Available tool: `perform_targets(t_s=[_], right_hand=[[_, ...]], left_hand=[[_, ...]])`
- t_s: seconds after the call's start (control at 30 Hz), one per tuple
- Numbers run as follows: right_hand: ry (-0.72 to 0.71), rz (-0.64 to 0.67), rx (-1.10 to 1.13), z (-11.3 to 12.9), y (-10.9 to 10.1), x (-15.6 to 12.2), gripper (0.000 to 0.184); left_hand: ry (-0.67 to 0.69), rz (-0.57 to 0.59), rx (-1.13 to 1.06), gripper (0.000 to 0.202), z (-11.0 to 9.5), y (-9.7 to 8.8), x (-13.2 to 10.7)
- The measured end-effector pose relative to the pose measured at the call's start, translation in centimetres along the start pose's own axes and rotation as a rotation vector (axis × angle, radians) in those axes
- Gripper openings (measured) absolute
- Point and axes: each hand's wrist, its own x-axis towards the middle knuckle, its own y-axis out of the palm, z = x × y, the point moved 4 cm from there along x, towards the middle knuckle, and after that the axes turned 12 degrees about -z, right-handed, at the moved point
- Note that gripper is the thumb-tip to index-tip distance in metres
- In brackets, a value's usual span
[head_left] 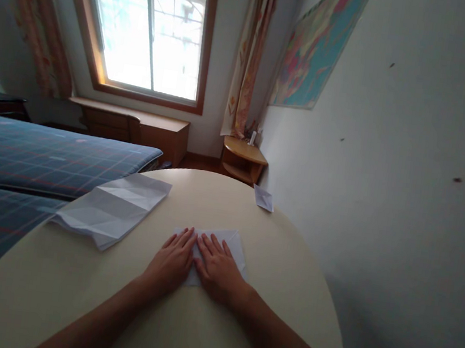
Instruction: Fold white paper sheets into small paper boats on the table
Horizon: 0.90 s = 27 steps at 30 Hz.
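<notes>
A folded white sheet of paper (233, 241) lies flat on the round cream table (296, 274) in front of me. My left hand (173, 262) and my right hand (216, 268) rest side by side on it, fingers stretched flat and pressing the paper down. The hands cover most of the sheet's near half. Both hands are open and hold nothing.
A stack of creased white sheets (112, 208) hangs over the table's left edge. A small folded paper piece (263, 198) sits at the far edge by the white wall. A bed with a blue plaid cover (24, 158) stands left. A corner shelf (243, 158) and window lie beyond.
</notes>
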Motion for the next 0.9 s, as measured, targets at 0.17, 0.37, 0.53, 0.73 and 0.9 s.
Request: perform_targets(t_s=[0.17, 0.37, 0.53, 0.73, 0.9], right_hand=[[0.092, 0.010, -0.037, -1.8, 0.0, 0.4, 0.062], [0.349, -0.073, -0.158, -5.7, -1.5, 0.7, 0.068], [0.088, -0.122, -0.098, -2.4, -1.4, 0.3, 0.066], [0.017, 0.051, -0.016, -1.0, 0.0, -0.2, 0.066], [0.161, 0.057, -0.073, -3.8, -1.0, 0.1, 0.072]], left_hand=[[-0.027, -0.003, 0.019, 0.051, 0.5, 0.1, 0.1], [-0.052, 0.021, 0.051, 0.053, 0.3, -0.4, 0.1], [-0.059, 0.008, 0.037, 0.052, 0.1, -0.6, 0.2], [-0.044, -0.004, 0.024, 0.052, 1.2, -0.4, 0.2], [-0.122, -0.008, 0.100, 0.051, 2.3, -1.4, 0.5]])
